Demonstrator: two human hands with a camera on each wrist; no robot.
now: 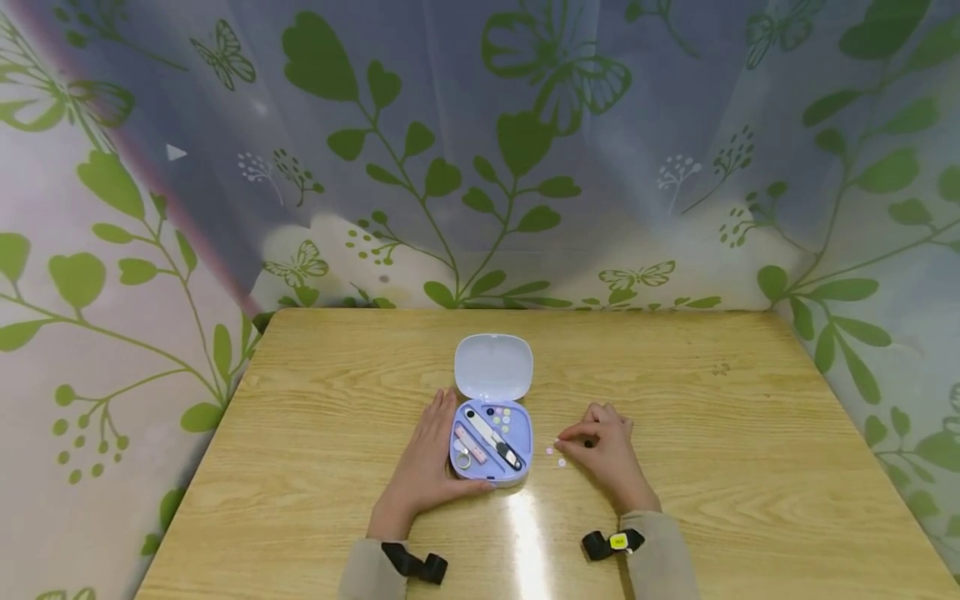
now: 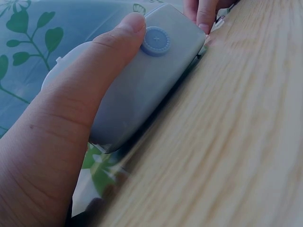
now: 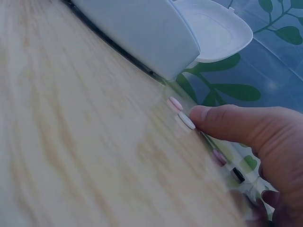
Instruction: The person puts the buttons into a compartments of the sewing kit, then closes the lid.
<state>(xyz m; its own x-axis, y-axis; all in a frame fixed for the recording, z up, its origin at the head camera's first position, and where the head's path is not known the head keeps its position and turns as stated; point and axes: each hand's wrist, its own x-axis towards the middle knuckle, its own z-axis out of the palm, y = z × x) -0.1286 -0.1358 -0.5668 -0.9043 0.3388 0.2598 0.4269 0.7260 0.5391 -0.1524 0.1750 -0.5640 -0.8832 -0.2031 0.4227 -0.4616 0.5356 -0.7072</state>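
Note:
A pale lavender sewing box (image 1: 531, 442) stands on the table with its lid (image 1: 493, 367) tipped back. My left hand (image 1: 423, 467) lies around its near left corner, straight fingers along the left side and thumb across the front, beside a round blue catch (image 2: 156, 41). To the right of the box, my right hand (image 1: 603, 454) touches the tabletop. Its thumb and forefinger pinch a small pale button (image 1: 557, 442), mostly covered by the fingertips. Close by lie a pink button (image 3: 175, 103) and a white button (image 3: 186, 120). A black button (image 3: 238, 175) is under the right hand.
Inside the box are a white-and-black snipping tool (image 1: 491, 437), a pink strip-shaped piece (image 1: 470, 445), a metal ring (image 1: 463, 460) and several buttons (image 1: 501, 417). The wooden table (image 1: 337, 375) meets a leaf-patterned curtain (image 1: 480, 208) at the back.

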